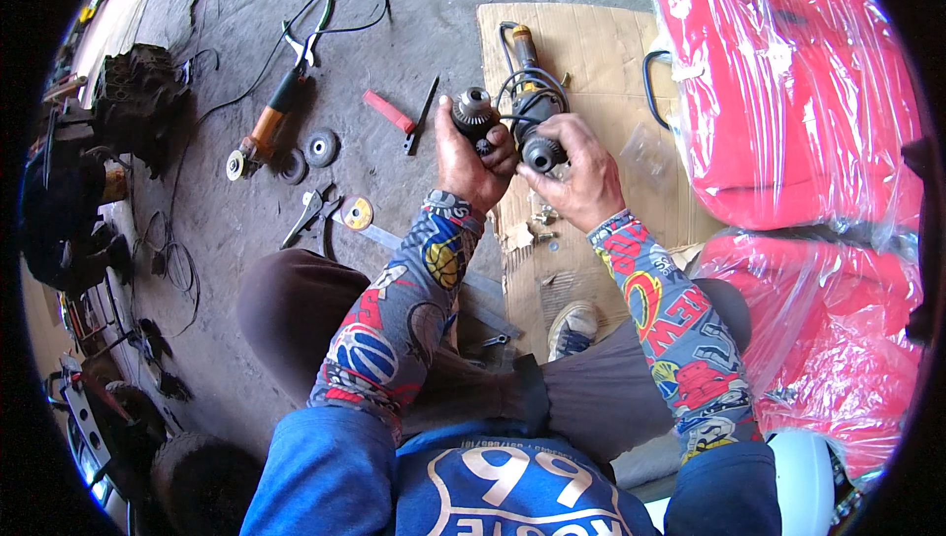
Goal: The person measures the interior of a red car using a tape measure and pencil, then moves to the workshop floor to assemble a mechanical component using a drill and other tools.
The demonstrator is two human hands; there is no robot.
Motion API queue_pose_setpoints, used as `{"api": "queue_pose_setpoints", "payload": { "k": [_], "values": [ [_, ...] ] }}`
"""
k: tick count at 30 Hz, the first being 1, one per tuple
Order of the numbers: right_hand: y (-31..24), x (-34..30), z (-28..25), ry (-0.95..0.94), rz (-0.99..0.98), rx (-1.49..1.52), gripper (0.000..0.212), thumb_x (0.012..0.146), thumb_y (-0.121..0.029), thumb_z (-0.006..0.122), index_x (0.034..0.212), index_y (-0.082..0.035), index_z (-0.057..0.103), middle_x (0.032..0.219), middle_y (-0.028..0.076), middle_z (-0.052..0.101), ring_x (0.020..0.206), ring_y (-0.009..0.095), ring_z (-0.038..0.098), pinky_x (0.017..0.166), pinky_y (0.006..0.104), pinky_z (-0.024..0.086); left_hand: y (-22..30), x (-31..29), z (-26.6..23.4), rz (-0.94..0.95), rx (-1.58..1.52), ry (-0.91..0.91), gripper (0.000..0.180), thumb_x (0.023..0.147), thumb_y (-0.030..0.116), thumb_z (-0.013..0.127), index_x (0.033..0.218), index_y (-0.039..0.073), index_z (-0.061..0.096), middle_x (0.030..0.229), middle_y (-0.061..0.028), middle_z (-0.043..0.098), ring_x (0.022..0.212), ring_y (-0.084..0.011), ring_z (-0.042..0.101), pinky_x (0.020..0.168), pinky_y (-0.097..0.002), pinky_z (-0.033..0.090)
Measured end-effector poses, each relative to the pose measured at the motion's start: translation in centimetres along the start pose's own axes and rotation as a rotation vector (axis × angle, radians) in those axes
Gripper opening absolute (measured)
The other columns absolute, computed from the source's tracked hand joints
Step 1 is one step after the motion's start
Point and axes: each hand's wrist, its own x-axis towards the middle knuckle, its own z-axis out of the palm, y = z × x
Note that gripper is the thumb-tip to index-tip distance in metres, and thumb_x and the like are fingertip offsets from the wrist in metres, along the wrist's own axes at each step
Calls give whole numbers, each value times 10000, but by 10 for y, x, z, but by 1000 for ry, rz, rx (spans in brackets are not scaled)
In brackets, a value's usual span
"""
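Observation:
A keyed drill chuck [474, 106] with a toothed metal collar rests in my left hand [470, 160], the fingers curled round it. A smaller toothed part [483, 147] shows between those fingers. My right hand [583, 173] grips a second drill chuck [542, 154] with thumb and fingers, close beside the left hand. Directly beyond it lies a yellow and black power tool [533, 100], its dark cord looped over its body. Whether the second chuck is joined to that tool, I cannot tell.
Flattened cardboard [601, 63] lies under the tool, with small brass-coloured fittings [544, 216] on it. Leftward on the concrete are an orange angle grinder [268, 127], a grinding disc [321, 147], pliers [307, 216] and a red-handled tool [389, 111]. Plastic-wrapped red seats [788, 93] stand right.

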Motion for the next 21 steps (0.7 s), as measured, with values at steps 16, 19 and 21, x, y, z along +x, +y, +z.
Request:
{"api": "queue_pose_setpoints", "payload": {
  "k": [16, 19, 21],
  "values": [
    [-9, 1, 3, -15, -20, 149, 451, 778, 29, 750, 1208, -98, 701, 1198, 124, 652, 1123, 341, 660, 971, 412, 540, -13, 4, -9, -61, 26, 188, 574, 988, 703, 372, 874, 195, 613, 555, 53, 444, 406, -93, 291, 401, -262, 213],
    [-12, 3, -1, -38, -2, 107, 439, 770, 38, 770, 1188, -80, 705, 1215, 120, 670, 1143, 329, 664, 987, 391, 538, -6, -1, -11, -91, 110, 126, 537, 970, 679, 415, 881, 195, 629, 553, 59, 449, 412, -90, 303, 409, -261, 230],
    [-14, 6, -2, -20, -20, 82, 423, 774, 27, 775, 1179, -73, 702, 1235, 119, 677, 1158, 330, 662, 994, 397, 536, 1, -4, -14, -143, 175, 44, 505, 954, 641, 446, 852, 181, 630, 552, 56, 451, 426, -89, 335, 412, -261, 241]
  ]
}}
